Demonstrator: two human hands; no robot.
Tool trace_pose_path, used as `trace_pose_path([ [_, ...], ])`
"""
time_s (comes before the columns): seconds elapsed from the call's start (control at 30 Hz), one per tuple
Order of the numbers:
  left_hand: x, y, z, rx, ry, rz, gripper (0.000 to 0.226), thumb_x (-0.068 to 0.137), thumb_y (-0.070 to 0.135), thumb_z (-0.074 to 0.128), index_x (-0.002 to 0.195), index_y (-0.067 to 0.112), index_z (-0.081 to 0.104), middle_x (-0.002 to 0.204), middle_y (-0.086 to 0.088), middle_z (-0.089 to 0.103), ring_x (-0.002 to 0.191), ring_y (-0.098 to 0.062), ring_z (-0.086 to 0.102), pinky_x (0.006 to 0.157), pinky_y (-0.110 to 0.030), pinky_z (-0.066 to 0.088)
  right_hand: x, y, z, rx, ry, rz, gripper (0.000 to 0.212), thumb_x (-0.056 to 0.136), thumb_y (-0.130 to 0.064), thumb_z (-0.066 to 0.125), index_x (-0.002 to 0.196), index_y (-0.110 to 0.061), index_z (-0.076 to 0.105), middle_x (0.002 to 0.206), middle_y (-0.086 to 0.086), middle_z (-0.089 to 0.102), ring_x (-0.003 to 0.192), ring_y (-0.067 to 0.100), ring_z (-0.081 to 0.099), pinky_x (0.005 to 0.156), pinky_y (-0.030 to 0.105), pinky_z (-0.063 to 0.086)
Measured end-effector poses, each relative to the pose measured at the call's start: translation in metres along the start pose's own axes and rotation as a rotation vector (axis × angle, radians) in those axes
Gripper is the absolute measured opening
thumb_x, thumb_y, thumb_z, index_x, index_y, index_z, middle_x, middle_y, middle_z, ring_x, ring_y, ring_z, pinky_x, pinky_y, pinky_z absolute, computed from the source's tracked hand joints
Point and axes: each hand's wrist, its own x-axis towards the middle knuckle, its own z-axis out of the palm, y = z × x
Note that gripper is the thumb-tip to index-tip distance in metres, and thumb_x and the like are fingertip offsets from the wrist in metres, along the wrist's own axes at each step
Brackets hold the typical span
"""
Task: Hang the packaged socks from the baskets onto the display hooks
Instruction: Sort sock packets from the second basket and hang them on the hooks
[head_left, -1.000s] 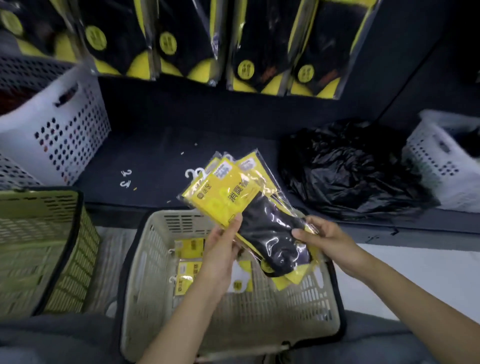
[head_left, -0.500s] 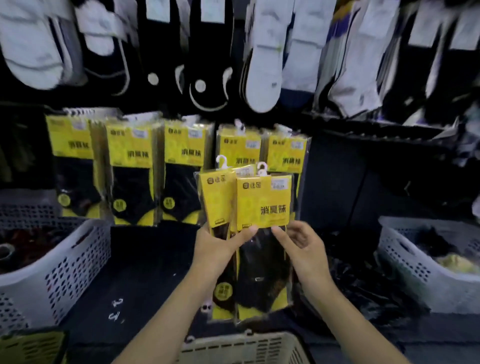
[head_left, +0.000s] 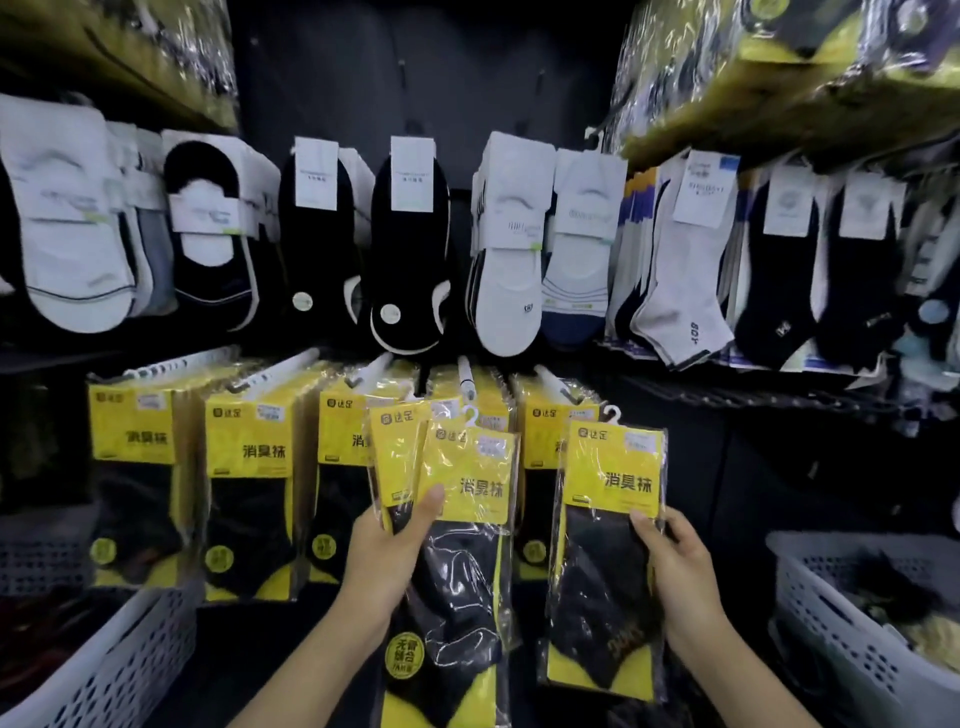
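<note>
Below the display hooks (head_left: 466, 378), both hands' fingers (head_left: 644, 525) pinch flat, glossy, crinkled plastic sock packs (head_left: 610, 551).

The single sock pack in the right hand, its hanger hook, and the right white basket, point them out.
single sock pack (head_left: 615, 470), head view, yellow card
hanger hook (head_left: 613, 414), head view, white loop
right white basket (head_left: 831, 623), head view, perforated wall

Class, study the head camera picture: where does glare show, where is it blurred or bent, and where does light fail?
Head view: glare streaks the plastic of the pack in the left hand and the pack in the right hand; the upper shelf stock is smeared by blur; the wide lens bows the hanging socks outward at the edges; the back panel and lower corners sink into shadow.
</note>
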Motion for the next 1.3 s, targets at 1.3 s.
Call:
trace_pose_path([
  [1.3, 0.008, 0.012, 0.044, -0.063, -0.075, -0.017, 0.049, 0.060, 0.064, 0.064, 0.099, 0.034, 0.062, 0.094, 0.019, 0.069, 0.091, -0.001, 0.062, 0.079, -0.025, 0.048, -0.007, -0.029, 0.058, -0.004, -0.267, -0.067, 0.019, 0.087, -0.026, 0.064, 0.102, -0.014, 0.067, 0.096, -0.002, 0.075, 0.093, 0.014, 0.071, 0.085, 0.029, 0.050],
])
